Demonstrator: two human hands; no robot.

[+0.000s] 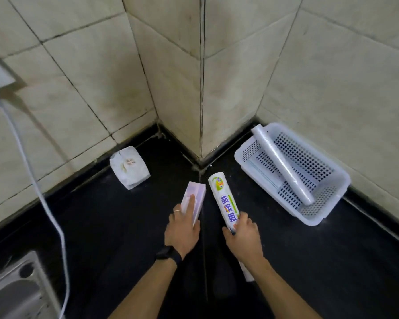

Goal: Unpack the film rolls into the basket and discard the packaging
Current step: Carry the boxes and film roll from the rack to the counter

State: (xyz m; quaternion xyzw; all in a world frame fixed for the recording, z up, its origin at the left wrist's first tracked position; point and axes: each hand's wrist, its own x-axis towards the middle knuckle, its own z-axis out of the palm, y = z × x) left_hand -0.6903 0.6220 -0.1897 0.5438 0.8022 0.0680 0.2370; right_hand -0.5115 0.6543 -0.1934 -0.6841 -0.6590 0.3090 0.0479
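My left hand point(182, 229) grips the near end of a long pale purple box point(195, 199) on the black counter. My right hand point(243, 236) is closed round the near end of a white film roll point(224, 199) in a printed wrapper with green and blue lettering; it lies beside the box, pointing towards the wall corner. A white perforated basket point(327, 203) stands to the right against the wall. A clear unwrapped film roll point(283, 164) lies slantwise across it, its far end over the rim. Another pale roll point(265, 174) lies on the basket floor.
A crumpled white paper bag point(129, 166) sits at the back left by the tiled wall. A white cable point(44, 203) hangs down the left side. A steel sink edge point(14, 288) shows at the bottom left. A white strip point(247, 272) lies under my right forearm.
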